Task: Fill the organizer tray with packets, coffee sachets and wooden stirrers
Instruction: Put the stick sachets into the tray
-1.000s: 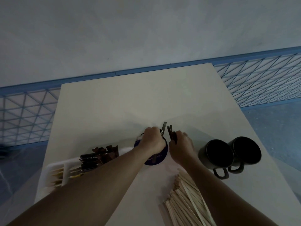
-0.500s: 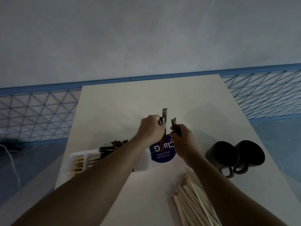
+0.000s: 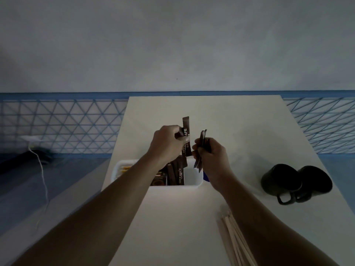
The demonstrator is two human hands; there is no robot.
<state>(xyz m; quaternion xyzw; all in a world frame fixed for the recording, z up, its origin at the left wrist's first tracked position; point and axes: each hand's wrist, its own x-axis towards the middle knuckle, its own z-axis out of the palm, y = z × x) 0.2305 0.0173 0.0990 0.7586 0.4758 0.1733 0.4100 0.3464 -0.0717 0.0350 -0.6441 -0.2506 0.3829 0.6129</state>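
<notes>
The left hand [image 3: 169,143] pinches one coffee sachet [image 3: 186,129] and the right hand's [image 3: 211,156] grip curls round several more sachets [image 3: 202,140], above the organizer tray [image 3: 192,187]. A slack pinch could spill them onto the worktop [image 3: 211,112].

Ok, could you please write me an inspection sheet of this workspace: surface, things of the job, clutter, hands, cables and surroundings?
Surface: pale table, dimly lit.
Job's things: white organizer tray holds dark coffee sachets in the middle and yellow packets at its left end; wooden stirrers lie loose on the table, near right.
Clutter: two dark mugs side by side at the right; a blue item is mostly hidden behind the right wrist.
Hands: left hand pinches a single sachet upright; right hand grips a sachet bundle.
Cables: white cable on the floor, left.
Surroundings: grey wall, blue mesh fence.
</notes>
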